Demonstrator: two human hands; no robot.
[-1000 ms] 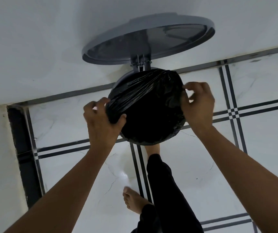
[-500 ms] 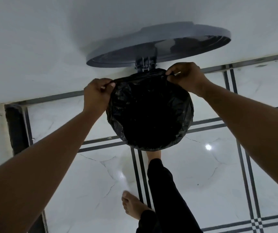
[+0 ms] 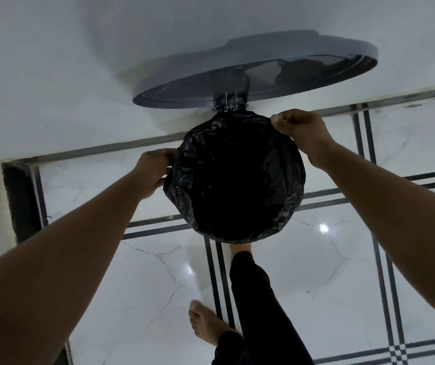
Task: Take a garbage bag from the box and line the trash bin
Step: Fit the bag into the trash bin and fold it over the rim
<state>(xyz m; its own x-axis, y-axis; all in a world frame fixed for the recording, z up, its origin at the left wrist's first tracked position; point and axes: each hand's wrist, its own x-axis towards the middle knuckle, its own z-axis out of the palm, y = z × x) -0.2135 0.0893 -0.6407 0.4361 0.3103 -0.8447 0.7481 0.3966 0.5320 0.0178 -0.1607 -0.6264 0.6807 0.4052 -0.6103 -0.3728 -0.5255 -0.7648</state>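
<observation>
A black garbage bag covers the round mouth of the trash bin; its edge is folded over the rim all around and the bin's body is hidden under it. The bin's grey lid stands raised on its hinge behind the opening, against the white wall. My left hand grips the bag's edge at the left side of the rim. My right hand pinches the bag's edge at the back right of the rim, near the hinge. No box is in view.
The bin stands on a glossy white marble floor with dark stripe lines, close to the white wall. My leg in black trousers reaches to the bin's base, where the foot is hidden. My bare foot rests on the floor nearer me.
My left hand slid down from the back left of the rim to its left side. My right hand stayed at the back right. The bag's mouth now lies wider open over the rim.
</observation>
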